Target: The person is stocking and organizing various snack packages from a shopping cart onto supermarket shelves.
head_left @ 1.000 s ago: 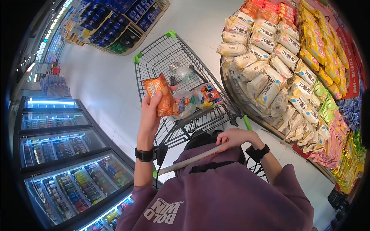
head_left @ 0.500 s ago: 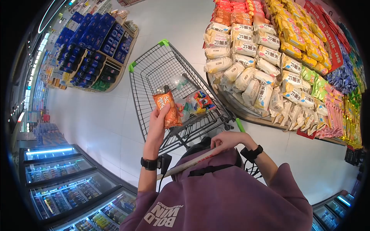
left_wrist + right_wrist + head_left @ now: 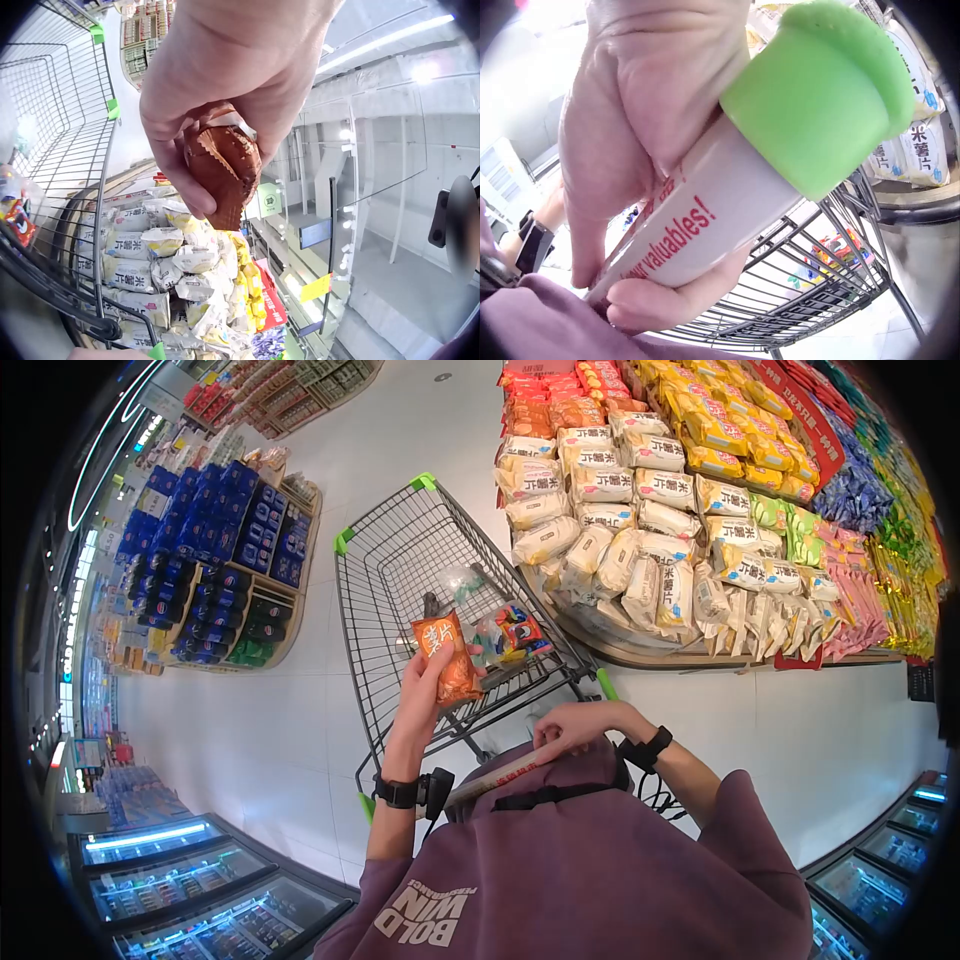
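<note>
My left hand [image 3: 421, 696] holds an orange snack bag [image 3: 452, 663] over the near end of the shopping cart [image 3: 350, 600], thumb across its front. In the left wrist view the fingers curl round the crinkled bag [image 3: 223, 169], with its jagged sealed edge showing. My right hand [image 3: 575, 727] grips the cart's pale handle [image 3: 515, 768]; in the right wrist view fingers and thumb wrap the white handle [image 3: 727, 195] beside its green end cap [image 3: 817, 97]. Inside the cart lie a colourful package [image 3: 519, 630] and a clear plastic bag [image 3: 460, 584].
A curved display of white snack bags [image 3: 640, 520] stands right of the cart, with yellow bags [image 3: 710, 420] behind. At left is a drink stand with blue packs [image 3: 215, 520]. Glass-topped freezers [image 3: 200, 880] line the lower left, and others [image 3: 880, 870] the lower right.
The surroundings have swung in the head view, with the drink stand and snack display shifting. The orange bag has lowered slightly and moved right in my left hand. My right hand stays on the handle.
</note>
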`<control>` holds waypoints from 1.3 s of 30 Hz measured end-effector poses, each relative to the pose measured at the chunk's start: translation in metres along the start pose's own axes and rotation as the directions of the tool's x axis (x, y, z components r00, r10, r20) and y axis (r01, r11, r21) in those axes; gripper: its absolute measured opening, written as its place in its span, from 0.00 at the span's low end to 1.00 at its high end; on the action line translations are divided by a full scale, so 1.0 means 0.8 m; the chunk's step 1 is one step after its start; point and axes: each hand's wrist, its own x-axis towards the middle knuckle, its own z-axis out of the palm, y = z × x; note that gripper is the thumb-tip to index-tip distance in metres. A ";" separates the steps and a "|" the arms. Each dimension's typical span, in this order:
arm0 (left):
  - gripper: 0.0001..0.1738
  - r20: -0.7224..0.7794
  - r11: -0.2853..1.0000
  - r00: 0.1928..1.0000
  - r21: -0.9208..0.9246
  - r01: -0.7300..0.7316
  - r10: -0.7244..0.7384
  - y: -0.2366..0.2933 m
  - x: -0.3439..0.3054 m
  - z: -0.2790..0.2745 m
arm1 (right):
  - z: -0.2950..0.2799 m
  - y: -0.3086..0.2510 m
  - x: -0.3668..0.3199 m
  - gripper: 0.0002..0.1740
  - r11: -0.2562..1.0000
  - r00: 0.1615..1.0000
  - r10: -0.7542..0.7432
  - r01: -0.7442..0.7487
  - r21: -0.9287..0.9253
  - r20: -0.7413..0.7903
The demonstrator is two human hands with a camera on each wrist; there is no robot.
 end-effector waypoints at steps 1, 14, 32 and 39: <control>0.21 -0.002 1.000 1.000 -0.005 0.010 -0.010 0.002 0.002 0.001 | 0.000 -0.001 0.000 0.30 1.000 1.000 0.002 -0.002 0.009 -0.004; 0.23 0.026 0.993 0.999 -0.120 -0.018 0.022 -0.007 -0.001 0.017 | 0.007 0.008 0.000 0.28 0.960 0.953 -0.246 0.214 -0.177 -0.179; 0.21 0.233 0.912 0.970 0.409 -0.039 -0.063 -0.011 -0.003 0.148 | -0.044 -0.025 -0.117 0.25 0.668 0.666 -0.218 0.635 0.389 -0.713; 0.28 0.199 0.927 0.980 0.364 -0.087 0.013 -0.035 -0.005 0.166 | -0.067 -0.006 -0.150 0.25 0.813 0.600 -0.238 0.554 0.182 -0.763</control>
